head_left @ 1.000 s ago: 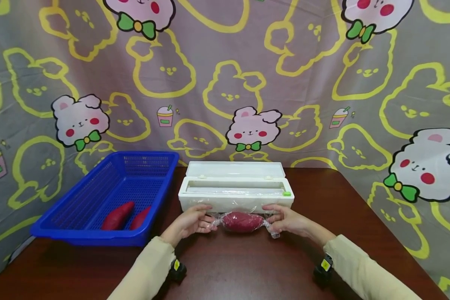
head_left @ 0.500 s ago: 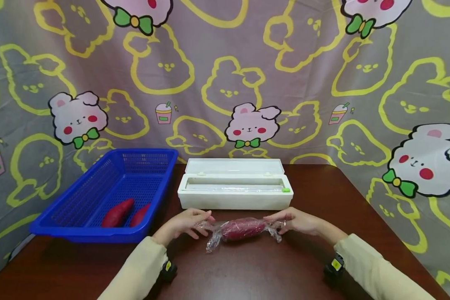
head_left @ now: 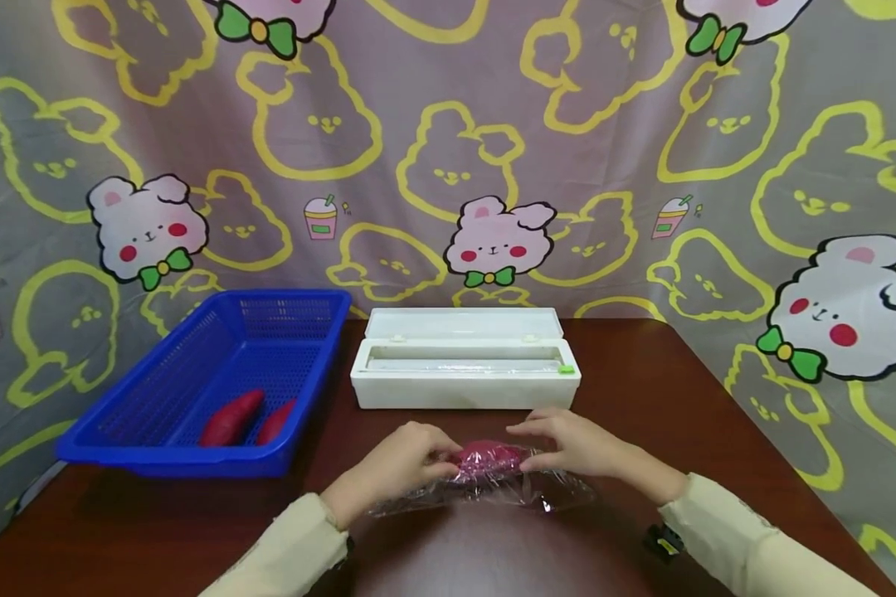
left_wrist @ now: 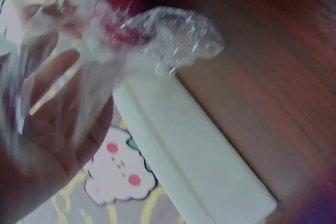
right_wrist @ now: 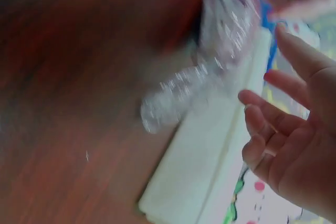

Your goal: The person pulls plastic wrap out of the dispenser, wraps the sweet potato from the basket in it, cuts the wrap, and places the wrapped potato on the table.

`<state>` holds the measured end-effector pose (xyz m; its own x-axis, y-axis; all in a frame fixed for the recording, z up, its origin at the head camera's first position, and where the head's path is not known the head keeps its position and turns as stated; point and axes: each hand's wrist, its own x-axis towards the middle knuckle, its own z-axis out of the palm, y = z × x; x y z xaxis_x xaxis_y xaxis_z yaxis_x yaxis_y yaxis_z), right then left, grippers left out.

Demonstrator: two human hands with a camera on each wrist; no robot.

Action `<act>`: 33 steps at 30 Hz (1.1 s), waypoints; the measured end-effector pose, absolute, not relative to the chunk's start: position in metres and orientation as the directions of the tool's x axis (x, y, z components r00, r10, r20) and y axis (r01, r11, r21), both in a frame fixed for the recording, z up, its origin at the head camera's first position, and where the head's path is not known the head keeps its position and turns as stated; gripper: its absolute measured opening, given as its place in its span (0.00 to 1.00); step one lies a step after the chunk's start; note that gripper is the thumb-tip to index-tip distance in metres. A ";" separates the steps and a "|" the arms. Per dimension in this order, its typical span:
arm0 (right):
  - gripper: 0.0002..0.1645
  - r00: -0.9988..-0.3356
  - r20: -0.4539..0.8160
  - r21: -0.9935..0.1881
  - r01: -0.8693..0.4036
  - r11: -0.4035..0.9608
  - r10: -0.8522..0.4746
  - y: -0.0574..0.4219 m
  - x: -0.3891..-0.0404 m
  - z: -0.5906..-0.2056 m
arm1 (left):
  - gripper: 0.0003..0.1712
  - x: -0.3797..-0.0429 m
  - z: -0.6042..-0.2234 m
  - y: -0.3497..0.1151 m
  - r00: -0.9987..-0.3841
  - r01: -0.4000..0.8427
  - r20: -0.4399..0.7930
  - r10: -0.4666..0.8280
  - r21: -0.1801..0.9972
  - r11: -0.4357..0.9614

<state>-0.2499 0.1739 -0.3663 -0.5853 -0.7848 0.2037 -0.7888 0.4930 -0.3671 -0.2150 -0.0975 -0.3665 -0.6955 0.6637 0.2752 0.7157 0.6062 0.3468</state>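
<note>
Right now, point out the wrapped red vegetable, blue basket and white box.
Wrapped red vegetable (head_left: 485,457): head view, on its film-covered upper side.
Blue basket (head_left: 257,365): head view, on its bare mesh floor.
White box (head_left: 466,394): head view, on its front wall.

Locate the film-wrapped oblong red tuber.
Head view, lower centre: the tuber is between left hand and right hand, in front of the white rectangular box.

The film (left_wrist: 181,38) was thin, glossy, crinkled, transparent plastic; the root (head_left: 487,454) beneath it looked smooth. The box (head_left: 463,393) was smooth plastic with a soft sheen, the basket (head_left: 187,461) perforated plastic. The table (head_left: 642,390) showed polished wood grain; the curtain (head_left: 612,66) and sleeves (head_left: 291,543) were matt, softly creased cloth
</note>
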 end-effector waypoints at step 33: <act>0.27 -0.427 0.059 -0.481 -0.804 0.349 -0.902 0.165 -0.250 -0.386 | 0.29 -0.228 -0.389 -0.095 -0.637 0.693 0.076 0.767 0.492 0.527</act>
